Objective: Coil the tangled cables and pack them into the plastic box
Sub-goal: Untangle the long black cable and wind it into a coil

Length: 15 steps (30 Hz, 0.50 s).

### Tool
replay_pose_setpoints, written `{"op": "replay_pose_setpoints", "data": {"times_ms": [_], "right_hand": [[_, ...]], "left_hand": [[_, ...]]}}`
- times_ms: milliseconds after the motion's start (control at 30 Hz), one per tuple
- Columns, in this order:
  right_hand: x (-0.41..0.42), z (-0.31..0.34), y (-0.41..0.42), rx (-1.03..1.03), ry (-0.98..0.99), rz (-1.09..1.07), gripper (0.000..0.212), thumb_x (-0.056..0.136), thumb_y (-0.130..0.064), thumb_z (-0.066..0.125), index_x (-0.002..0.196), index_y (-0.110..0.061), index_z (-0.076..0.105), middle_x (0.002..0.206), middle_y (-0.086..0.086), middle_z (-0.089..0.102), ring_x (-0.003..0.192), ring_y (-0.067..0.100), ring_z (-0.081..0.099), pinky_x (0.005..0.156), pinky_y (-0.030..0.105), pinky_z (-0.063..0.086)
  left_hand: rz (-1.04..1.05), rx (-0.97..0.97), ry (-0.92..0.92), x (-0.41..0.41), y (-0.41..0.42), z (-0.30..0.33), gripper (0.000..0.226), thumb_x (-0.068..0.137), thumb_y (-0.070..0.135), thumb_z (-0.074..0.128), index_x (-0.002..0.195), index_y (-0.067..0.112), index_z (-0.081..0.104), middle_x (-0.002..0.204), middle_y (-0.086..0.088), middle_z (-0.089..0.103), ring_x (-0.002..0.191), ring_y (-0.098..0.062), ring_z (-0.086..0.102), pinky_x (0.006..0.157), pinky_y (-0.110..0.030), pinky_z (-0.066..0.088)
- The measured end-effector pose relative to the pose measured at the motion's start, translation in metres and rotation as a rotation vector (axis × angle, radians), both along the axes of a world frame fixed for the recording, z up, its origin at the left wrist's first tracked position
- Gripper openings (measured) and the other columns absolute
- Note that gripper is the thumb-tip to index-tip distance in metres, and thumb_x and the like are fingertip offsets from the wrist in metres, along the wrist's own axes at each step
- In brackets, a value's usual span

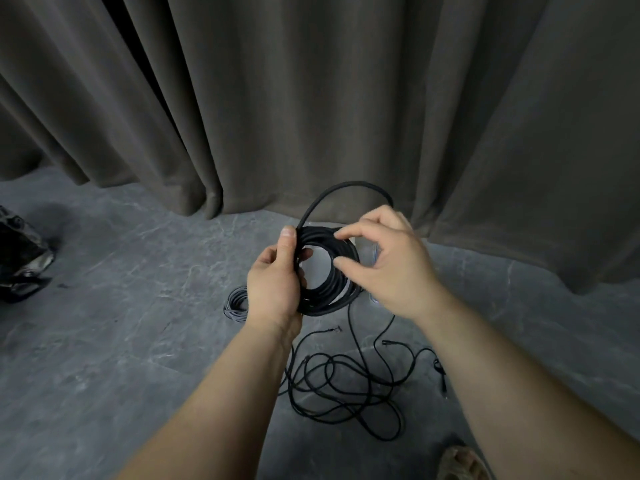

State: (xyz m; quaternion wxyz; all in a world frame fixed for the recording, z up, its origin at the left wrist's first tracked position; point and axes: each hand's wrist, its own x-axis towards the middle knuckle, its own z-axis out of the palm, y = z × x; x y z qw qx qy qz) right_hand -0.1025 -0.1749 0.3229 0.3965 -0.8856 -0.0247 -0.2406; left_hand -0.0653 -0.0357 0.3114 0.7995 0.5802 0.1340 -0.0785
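Note:
My left hand (275,278) grips the left side of a black cable coil (334,292), held upright above the floor. One loose loop of that black cable (346,186) arcs over the coil to my right hand (384,261), whose curled fingers lie on the coil's right side. A tangle of thin black cables (346,386) lies on the floor below my hands. A small grey coiled cable (236,303) rests on the floor left of my left wrist. The clear plastic box (369,252) is mostly hidden behind the coil and my right hand.
Dark curtains (311,98) hang close behind, reaching the grey stone floor (121,341). A dark bag (20,254) sits at the far left edge. A sandalled foot (462,462) shows at the bottom right.

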Motion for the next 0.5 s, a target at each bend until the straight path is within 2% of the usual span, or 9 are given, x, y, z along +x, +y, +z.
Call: {"op": "replay_pose_setpoints", "data": {"times_ms": [67,133,200,367,500], "right_hand": [[0.000,-0.002,0.007,-0.121,-0.020,0.003,0.030,0.069,-0.026,0.081,0.098,-0.027,0.073,0.088,-0.018,0.044,0.094,0.010,0.044,0.084,0.017,0.036],[0.001,-0.007,0.015,-0.239,-0.052,0.017,0.031,0.068,-0.029,0.082,0.098,-0.026,0.073,0.089,-0.015,0.045,0.092,0.010,0.040,0.080,0.018,0.032],[0.003,-0.013,0.018,-0.289,-0.079,-0.007,0.031,0.067,-0.031,0.083,0.096,-0.026,0.074,0.088,-0.013,0.047,0.091,0.009,0.036,0.079,0.018,0.030],[0.005,-0.018,0.026,-0.296,-0.172,-0.078,0.027,0.065,-0.029,0.082,0.090,-0.021,0.072,0.086,-0.006,0.055,0.091,0.015,0.037,0.076,0.035,0.044],[0.008,-0.023,0.031,-0.300,-0.229,-0.086,0.025,0.069,-0.029,0.075,0.092,-0.020,0.073,0.086,-0.004,0.058,0.090,0.017,0.040,0.073,0.039,0.046]], "left_hand": [[-0.008,0.014,0.011,-0.002,-0.002,-0.003,0.035,0.092,0.044,0.059,0.096,0.009,0.063,0.070,0.003,0.069,0.051,-0.012,0.043,0.057,-0.027,0.038],[-0.023,-0.013,0.024,-0.005,-0.006,-0.004,0.042,0.091,0.044,0.060,0.100,0.003,0.063,0.081,-0.007,0.065,0.068,-0.022,0.053,0.067,-0.035,0.045],[-0.039,-0.032,0.036,-0.008,-0.010,-0.003,0.048,0.090,0.044,0.061,0.105,-0.002,0.061,0.091,-0.011,0.062,0.081,-0.025,0.057,0.077,-0.042,0.051],[-0.056,-0.046,0.034,-0.010,-0.012,-0.002,0.045,0.091,0.045,0.059,0.104,0.003,0.060,0.093,-0.012,0.062,0.087,-0.025,0.060,0.091,-0.049,0.052],[-0.052,-0.039,0.026,-0.008,-0.011,-0.003,0.045,0.089,0.047,0.061,0.103,0.004,0.060,0.093,-0.011,0.060,0.086,-0.024,0.058,0.092,-0.049,0.050]]}}
